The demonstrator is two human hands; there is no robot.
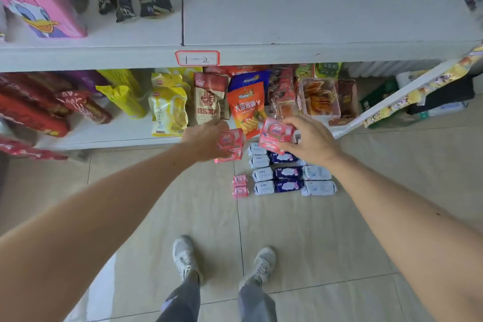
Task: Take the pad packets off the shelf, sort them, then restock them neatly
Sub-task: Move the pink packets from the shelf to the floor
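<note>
Landmark: floor rows (290, 172) of sorted packets, below the bare top shelf (313, 2).
Left hand (206, 138): clamped on pink packets (231, 140), above the rows.
Right hand (311, 138): clamped on pink stack (275, 136).
Done: unloading, most sorting, I judge.
Left: restocking.

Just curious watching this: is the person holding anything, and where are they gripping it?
Yes. The left hand grips pink packets from the side; the right hand pinches another pink packet by its right end.
</note>
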